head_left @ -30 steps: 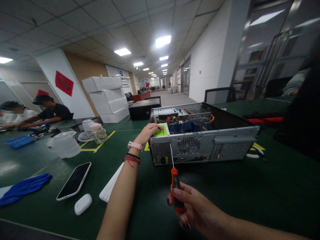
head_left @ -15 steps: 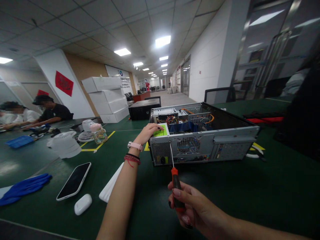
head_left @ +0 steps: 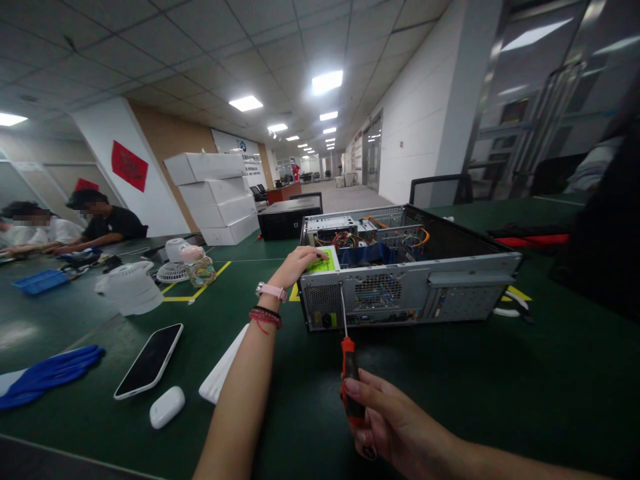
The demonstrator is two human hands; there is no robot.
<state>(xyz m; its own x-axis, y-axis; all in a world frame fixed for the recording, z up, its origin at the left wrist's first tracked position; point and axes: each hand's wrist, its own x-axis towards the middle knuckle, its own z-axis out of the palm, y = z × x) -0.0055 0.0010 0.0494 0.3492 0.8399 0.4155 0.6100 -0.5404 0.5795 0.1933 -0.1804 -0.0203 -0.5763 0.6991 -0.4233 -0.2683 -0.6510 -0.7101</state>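
An opened computer case [head_left: 465, 277] lies on its side, its rear panel towards me. My left hand [head_left: 300, 263] rests flat on the power supply [head_left: 331, 261], over its yellow-green label, at the case's left corner. Between the fingers and thumb of my right hand [head_left: 387, 410] is a screwdriver [head_left: 350, 367] with an orange and black handle. Its shaft points up and away, the tip at the rear panel just right of the power supply's grille. Whether the tip sits in a screw is too small to tell.
Left of my forearm lie a white-edged phone [head_left: 150, 360], a white earbud case [head_left: 167, 407], a white slab [head_left: 223, 370] and blue gloves [head_left: 55, 373]. Farther off stand a translucent jug [head_left: 131, 290], a small fan [head_left: 173, 271] and white boxes [head_left: 215, 193]. Two people sit at far left.
My right hand's fingers have shifted around the screwdriver handle, and the lower fingers have moved off its left side. The tip stays at the same spot. My left hand has not moved.
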